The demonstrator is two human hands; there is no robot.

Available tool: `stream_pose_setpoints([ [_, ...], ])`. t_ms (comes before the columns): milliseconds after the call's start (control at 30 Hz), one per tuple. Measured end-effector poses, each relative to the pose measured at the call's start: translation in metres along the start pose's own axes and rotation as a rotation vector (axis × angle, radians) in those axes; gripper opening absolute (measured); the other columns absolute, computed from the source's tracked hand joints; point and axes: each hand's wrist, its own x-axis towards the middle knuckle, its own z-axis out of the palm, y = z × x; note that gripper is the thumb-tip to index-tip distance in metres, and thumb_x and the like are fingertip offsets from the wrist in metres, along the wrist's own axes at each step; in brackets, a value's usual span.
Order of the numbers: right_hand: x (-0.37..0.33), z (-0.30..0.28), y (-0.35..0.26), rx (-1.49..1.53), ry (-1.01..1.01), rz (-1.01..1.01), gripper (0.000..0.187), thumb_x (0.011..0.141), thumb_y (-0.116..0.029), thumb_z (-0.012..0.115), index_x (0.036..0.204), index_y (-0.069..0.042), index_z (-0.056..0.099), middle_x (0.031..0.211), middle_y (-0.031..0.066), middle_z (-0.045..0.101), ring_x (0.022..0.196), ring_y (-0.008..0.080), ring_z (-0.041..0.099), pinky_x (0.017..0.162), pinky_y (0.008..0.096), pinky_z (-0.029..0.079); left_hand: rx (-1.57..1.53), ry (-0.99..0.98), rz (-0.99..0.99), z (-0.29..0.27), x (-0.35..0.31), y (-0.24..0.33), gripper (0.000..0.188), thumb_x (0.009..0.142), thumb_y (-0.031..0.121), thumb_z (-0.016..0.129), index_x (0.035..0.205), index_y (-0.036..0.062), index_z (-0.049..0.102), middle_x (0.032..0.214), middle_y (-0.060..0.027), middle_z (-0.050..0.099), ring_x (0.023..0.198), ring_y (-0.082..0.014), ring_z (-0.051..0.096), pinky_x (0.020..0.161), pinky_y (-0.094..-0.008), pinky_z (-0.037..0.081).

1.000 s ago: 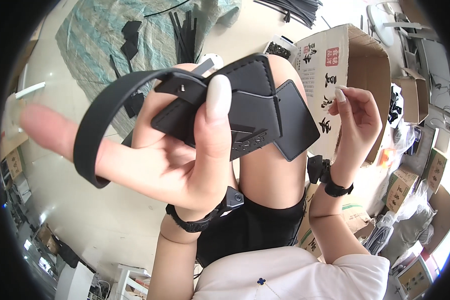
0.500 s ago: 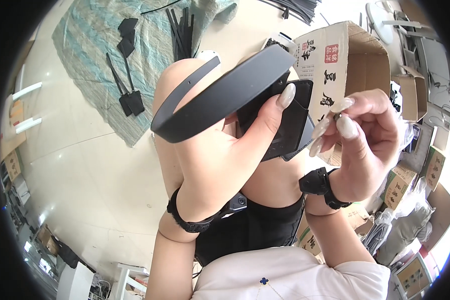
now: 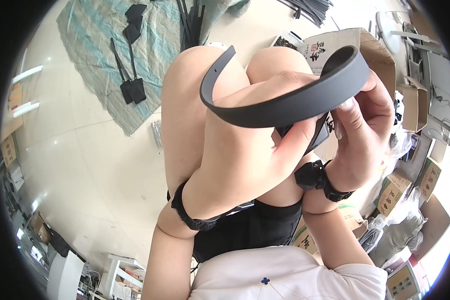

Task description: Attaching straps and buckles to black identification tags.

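Observation:
A dark grey strap (image 3: 280, 114) curls in a wide loop above my lap, its free end with a small hole standing up at the left. My left hand (image 3: 250, 150) is closed around the black flat piece (image 3: 319, 136) beneath the loop, most of which is hidden by the strap and fingers. Close against the strap's right bend, my right hand (image 3: 367, 122) has its thumb and fingers drawn together in a pinch. Its fingertips are partly covered by the strap, so what they hold is hidden.
A greenish tarp (image 3: 92, 55) on the floor carries black tags with straps (image 3: 133, 91) and a bundle of black strips (image 3: 189, 25). An open cardboard box (image 3: 380, 57) stands to the right, beside a small tray of dark bits (image 3: 286, 40). More cartons (image 3: 396, 192) lie farther right.
The strap and my left hand have shifted right, and the black piece has turned mostly out of sight. My right hand, earlier pinching a tiny dark part apart from the strap, is now against it.

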Motion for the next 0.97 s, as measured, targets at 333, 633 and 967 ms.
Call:
stream_pose_setpoints([
  [333,-0.005,-0.004,0.009,-0.009,0.078,-0.075,0.02,0.078,-0.005,0.059,0.095,0.004,0.054,0.08,0.0079,0.06,0.055,0.0043,0.05,0.046,0.0119,0.034,-0.053,0.149,0.126,0.011,-0.003,-0.019,0.012,0.069,0.001,0.06,0.08,0.0036,0.056,0.063,-0.0077,0.057,0.052,-0.0226,0.057,0.046,-0.028,0.044],
  [633,-0.004,-0.005,0.011,-0.044,0.061,-0.168,0.015,0.085,-0.006,0.05,0.096,0.004,0.051,0.089,0.0112,0.058,0.069,0.0118,0.056,0.06,0.019,0.045,-0.018,0.115,-0.021,0.006,-0.002,-0.008,0.008,0.069,0.002,0.06,0.077,0.0036,0.057,0.058,-0.0073,0.055,0.048,-0.02,0.056,0.044,-0.0269,0.043],
  [967,-0.006,-0.012,-0.002,-0.097,0.017,-0.159,0.012,0.08,-0.006,0.058,0.084,0.001,0.049,0.077,0.0117,0.057,0.055,0.011,0.052,0.049,0.0185,0.043,-0.078,-0.017,-0.051,-0.002,0.0,-0.004,0.018,0.077,-0.004,0.059,0.094,-0.009,0.056,0.079,-0.0057,0.056,0.071,-0.0057,0.052,0.061,-0.0148,0.04],
])
